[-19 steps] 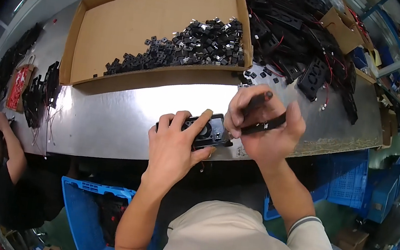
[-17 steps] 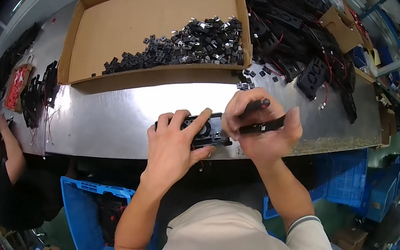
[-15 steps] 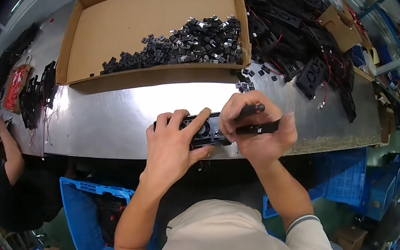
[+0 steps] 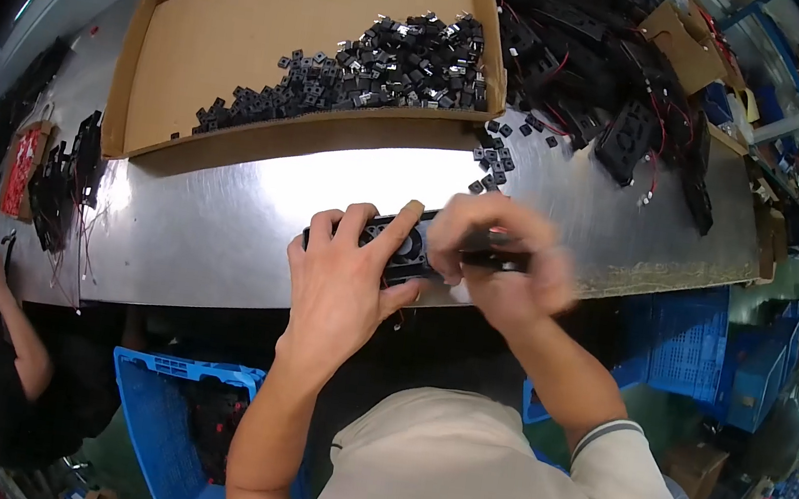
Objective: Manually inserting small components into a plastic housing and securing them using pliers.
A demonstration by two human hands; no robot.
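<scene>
A long black plastic housing (image 4: 408,254) with a round, speaker-like centre lies on the metal table close to its near edge. My left hand (image 4: 342,264) is closed over its left part, thumb on the near side and fingers across the top and far side. My right hand (image 4: 509,264), smeared by motion, closes round a black-handled tool (image 4: 501,260) at the housing's right end. The tool's tip is hidden by the hand, and its exact kind cannot be made out. Several small black square parts (image 4: 494,161) lie loose just beyond my right hand.
A shallow cardboard tray (image 4: 216,34) holding a heap of small black parts (image 4: 383,71) stands at the back. Black housings with red wires (image 4: 626,138) pile up at right. Blue crates (image 4: 192,369) stand below the table; at far left a co-worker's arm (image 4: 16,325) reaches in.
My right hand has turned and shifted slightly left with the tool, whose two black handles showed more plainly before. My left hand stays on the housing. The whole view has shifted a little.
</scene>
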